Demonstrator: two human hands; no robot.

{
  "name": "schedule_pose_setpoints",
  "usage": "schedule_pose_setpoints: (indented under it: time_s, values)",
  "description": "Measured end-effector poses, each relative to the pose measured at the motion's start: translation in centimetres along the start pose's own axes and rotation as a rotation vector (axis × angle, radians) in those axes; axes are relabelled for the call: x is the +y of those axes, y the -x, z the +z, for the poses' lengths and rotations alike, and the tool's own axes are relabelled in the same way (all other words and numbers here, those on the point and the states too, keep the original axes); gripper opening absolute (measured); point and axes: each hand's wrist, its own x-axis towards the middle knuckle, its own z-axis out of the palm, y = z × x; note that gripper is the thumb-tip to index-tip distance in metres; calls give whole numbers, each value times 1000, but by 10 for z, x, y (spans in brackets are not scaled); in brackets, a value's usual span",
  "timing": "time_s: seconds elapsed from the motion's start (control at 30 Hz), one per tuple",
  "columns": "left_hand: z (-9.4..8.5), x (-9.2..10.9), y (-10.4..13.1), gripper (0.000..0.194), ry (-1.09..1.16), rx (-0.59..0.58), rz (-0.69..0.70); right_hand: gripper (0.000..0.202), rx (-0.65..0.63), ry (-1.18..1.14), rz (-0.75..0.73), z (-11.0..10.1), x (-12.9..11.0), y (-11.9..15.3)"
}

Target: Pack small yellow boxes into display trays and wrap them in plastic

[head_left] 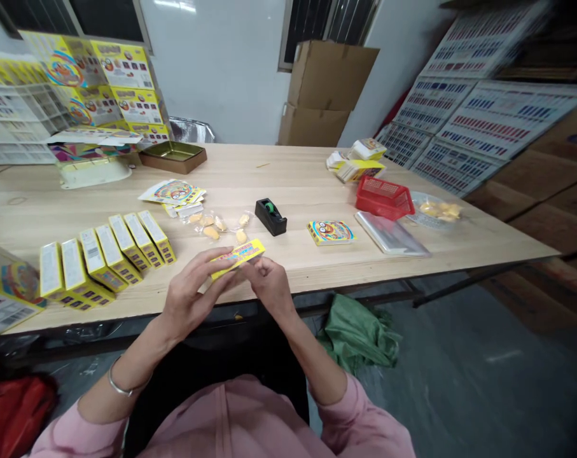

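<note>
Above the table's front edge, my left hand (193,283) is closed around a small yellow printed box (240,257), fingers along its top and thumb side. My right hand (271,283) pinches at the box's right end; whether its fingertips hold the end flap is hidden. Just beyond the box lie several small clear bags with orange-yellow pieces (210,232). A black tape dispenser (271,216) with green tape stands behind my right hand. Another yellow box (331,232) lies flat to the right. A row of upright yellow boxes (111,251) stands at the left.
A red plastic basket (384,197), a plate of yellow pieces (438,210) and a stack of clear plastic sleeves (390,234) sit at right. Flat printed cartons (173,192) and a brown tray (173,157) lie left of centre. Green cloth-like sacking (359,334) is on the floor.
</note>
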Motion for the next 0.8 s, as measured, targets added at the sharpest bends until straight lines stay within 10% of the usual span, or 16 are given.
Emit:
schedule_pose_setpoints:
  time_s: [0.13,0.27,0.4,0.63,0.8]
  values:
    - [-4,-5,-8,16,85,-37,-163,45,264,277,-297,-1,-6,0]
    - [-5,-14,-8,28,213,-155,-384,30,-81,227,-669,-10,-11,-11]
    - [-5,-39,8,40,203,-304,-418,28,-190,-22,-339,-19,12,-27]
    - [-4,-57,62,43,112,-623,220,49,-409,-104,23,-11,65,-25]
    - [-22,-53,85,39,216,-553,-231,83,-219,434,-146,-7,69,-66]
